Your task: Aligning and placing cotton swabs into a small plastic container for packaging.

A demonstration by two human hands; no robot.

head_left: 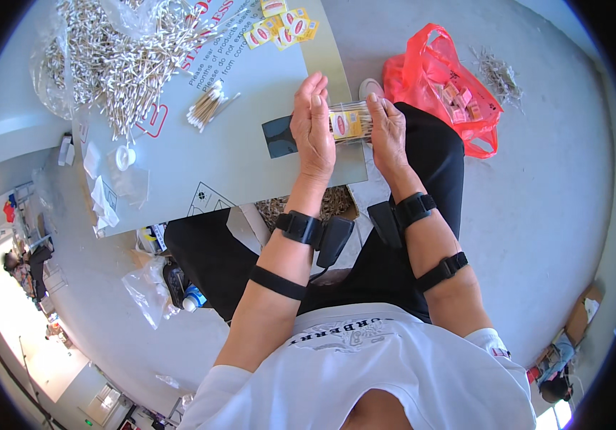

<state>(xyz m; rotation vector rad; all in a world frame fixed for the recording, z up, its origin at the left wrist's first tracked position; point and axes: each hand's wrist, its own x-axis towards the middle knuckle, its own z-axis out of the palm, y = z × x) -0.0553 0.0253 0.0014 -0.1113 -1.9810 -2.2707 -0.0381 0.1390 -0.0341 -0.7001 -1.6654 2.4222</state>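
Between my two palms, over the table's right edge, is a transparent pack of cotton swabs (347, 125) with a yellow label inside. My left hand (313, 132) presses its left end, fingers straight and pointing away from me. On the other end is my right hand (388, 135), its palm turned inward and its fingertips partly hidden. A dark flat rectangle (278, 137) lies on the table beside my left hand. Farther left rests a small bunch of loose swabs (206, 107).
A large heap of cotton swabs (118, 61) in transparent plastic covers the table's far left. Yellow labels (281, 29) lie at the back, a tape roll (123, 158) at the left. A red plastic bag (422, 68) holding small packs stands right of my knee; a box (351, 209) sits under the table.
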